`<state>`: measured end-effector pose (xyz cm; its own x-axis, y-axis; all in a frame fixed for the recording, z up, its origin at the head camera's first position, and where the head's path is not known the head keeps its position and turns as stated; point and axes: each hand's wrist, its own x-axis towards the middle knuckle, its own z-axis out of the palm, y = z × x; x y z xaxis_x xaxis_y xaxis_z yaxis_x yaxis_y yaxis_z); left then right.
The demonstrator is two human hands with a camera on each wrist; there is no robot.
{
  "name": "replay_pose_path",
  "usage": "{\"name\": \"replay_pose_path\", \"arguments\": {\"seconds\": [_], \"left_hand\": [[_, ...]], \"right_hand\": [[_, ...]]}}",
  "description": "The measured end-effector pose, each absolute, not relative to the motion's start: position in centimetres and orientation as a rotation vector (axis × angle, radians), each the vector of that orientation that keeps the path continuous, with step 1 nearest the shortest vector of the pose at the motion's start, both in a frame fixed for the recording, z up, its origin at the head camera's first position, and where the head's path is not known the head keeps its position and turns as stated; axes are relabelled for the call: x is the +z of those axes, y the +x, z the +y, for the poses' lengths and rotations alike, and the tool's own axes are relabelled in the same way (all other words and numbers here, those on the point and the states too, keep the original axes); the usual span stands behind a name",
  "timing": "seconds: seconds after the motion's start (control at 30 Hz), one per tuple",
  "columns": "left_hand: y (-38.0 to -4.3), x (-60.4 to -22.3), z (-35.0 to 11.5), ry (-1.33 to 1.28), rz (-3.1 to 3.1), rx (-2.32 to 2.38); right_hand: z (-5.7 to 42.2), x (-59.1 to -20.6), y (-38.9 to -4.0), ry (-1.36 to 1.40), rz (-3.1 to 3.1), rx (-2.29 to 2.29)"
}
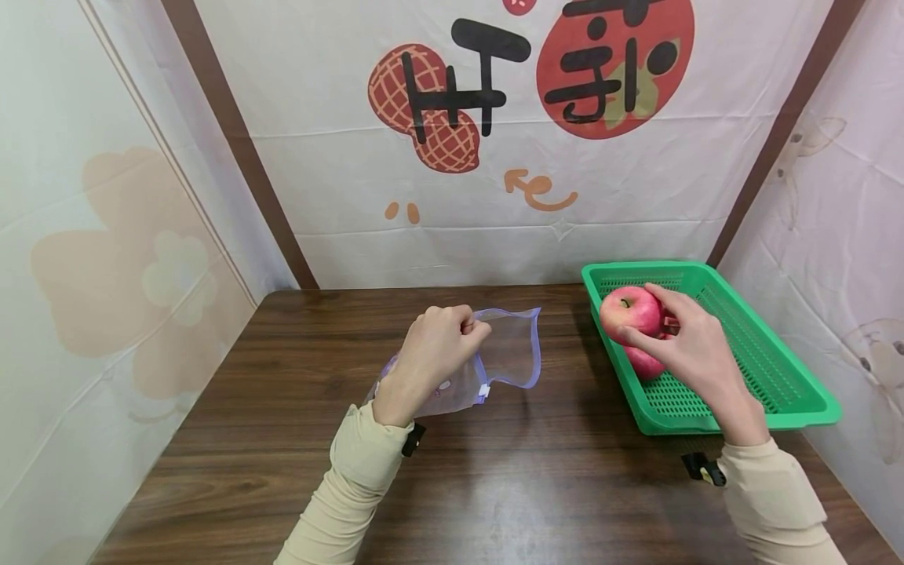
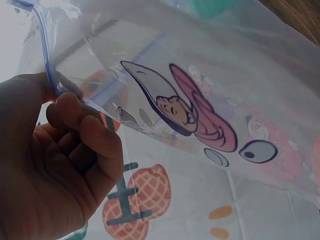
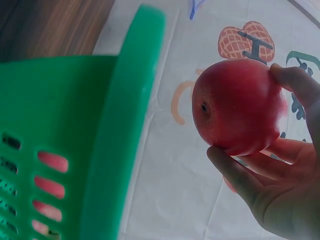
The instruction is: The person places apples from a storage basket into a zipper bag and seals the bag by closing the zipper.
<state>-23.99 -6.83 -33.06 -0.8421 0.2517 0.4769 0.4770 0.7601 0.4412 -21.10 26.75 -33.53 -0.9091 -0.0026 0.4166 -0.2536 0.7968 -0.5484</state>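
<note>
My left hand (image 1: 438, 341) pinches the edge of a clear plastic zip bag (image 1: 514, 353) with purple edging and a white slider (image 1: 483, 391). Cartoon figures printed on the bag (image 2: 200, 110) show in the left wrist view, its body stretching away from the fingers. My right hand (image 1: 699, 349) grips a red apple (image 1: 628, 312) between thumb and fingers, over the left side of a green basket (image 1: 678, 426). In the right wrist view that apple (image 3: 235, 107) hangs above the basket's rim (image 3: 132, 100). Another apple (image 1: 641, 363) lies inside the basket, partly covered by the held one.
The dark wooden table (image 1: 261, 439) carries the basket at its right side. A white printed curtain (image 1: 332, 188) stands behind the table, with more cloth walls at left and right.
</note>
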Motion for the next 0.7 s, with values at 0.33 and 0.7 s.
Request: {"name": "replay_pose_path", "arguments": {"seconds": [0.33,0.7], "left_hand": [[-24.0,-33.1,-6.9,-0.553,-2.563,-0.806],[-24.1,-33.1,-6.9,-0.571,-2.544,-0.789]], "right_hand": [[24.4,-33.4,-21.4,0.269,-2.54,0.926],[22.2,-33.2,-21.6,0.349,-2.525,0.945]]}}
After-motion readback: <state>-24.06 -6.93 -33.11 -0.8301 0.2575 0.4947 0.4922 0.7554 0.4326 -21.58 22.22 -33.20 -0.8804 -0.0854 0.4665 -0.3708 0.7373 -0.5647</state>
